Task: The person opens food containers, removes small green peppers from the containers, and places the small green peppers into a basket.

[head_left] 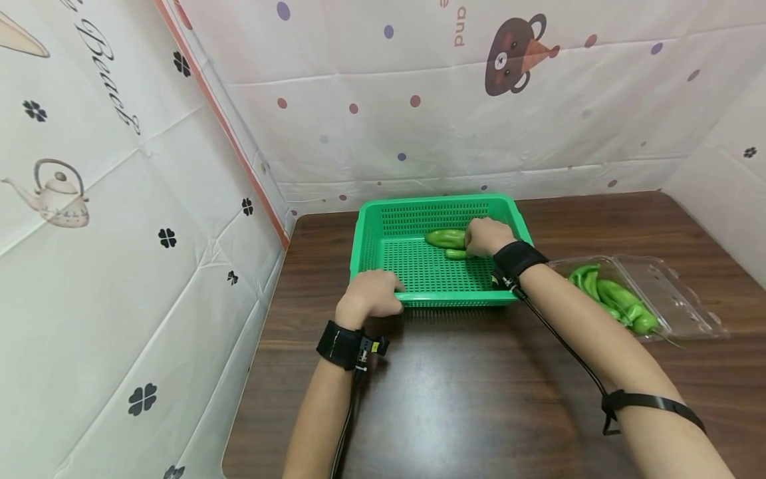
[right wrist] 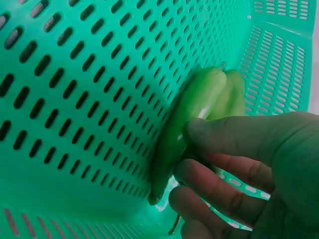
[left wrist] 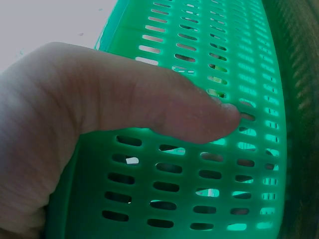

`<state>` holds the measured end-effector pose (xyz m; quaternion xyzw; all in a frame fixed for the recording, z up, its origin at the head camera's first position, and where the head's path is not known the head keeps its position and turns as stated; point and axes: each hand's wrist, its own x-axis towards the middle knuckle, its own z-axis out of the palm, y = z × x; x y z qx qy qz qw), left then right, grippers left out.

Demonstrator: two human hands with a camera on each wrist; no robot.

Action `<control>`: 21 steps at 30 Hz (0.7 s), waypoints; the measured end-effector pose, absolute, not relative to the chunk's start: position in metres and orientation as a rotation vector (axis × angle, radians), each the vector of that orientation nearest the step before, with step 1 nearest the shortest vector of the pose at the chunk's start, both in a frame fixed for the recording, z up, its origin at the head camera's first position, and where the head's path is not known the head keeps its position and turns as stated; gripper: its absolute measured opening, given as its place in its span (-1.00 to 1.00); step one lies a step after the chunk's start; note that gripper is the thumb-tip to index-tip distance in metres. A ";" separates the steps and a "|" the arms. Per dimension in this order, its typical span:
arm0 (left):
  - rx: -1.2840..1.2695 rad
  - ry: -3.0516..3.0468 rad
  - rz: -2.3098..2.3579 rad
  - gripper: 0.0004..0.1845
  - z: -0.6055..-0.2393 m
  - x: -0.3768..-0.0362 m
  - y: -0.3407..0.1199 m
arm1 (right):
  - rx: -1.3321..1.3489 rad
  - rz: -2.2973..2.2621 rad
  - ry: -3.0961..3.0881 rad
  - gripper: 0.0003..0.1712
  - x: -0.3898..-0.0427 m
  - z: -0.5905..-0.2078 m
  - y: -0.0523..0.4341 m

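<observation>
A green plastic basket (head_left: 455, 297) with slotted walls stands on the table. My left hand (head_left: 372, 293) grips its near left rim; in the left wrist view the thumb (left wrist: 194, 114) lies along the outer wall, while the other fingers are out of sight. Inside the basket, my right hand (head_left: 487, 236) pinches a long green pepper (right wrist: 172, 154) low over the slotted bottom, thumb on its side and fingers curled beneath. Another green pepper (right wrist: 232, 94) lies right behind it. From the head view, two peppers (head_left: 445, 239) poke out left of the right hand, their other ends covered by it.
To the right, beneath the right forearm's line, a clear plastic box (head_left: 670, 293) lies with its lid folded open and several green peppers (head_left: 625, 303) inside. A patterned sheet (head_left: 383, 133) hangs behind the dark wooden table (head_left: 461, 392). Cables run along both forearms.
</observation>
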<state>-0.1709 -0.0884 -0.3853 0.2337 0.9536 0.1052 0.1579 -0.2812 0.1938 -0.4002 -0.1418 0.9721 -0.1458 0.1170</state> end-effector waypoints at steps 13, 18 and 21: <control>0.677 2.731 0.282 -0.47 -0.383 -0.170 -0.088 | -0.422 -0.455 2.884 -0.64 -0.282 -0.400 0.195; 0.675 2.726 0.271 -0.46 -0.383 -0.171 -0.086 | -0.425 -0.487 2.910 -0.75 -0.279 -0.394 0.196; 0.658 2.723 0.277 -0.46 -0.383 -0.171 -0.088 | -0.437 -0.524 2.925 -0.73 -0.278 -0.390 0.193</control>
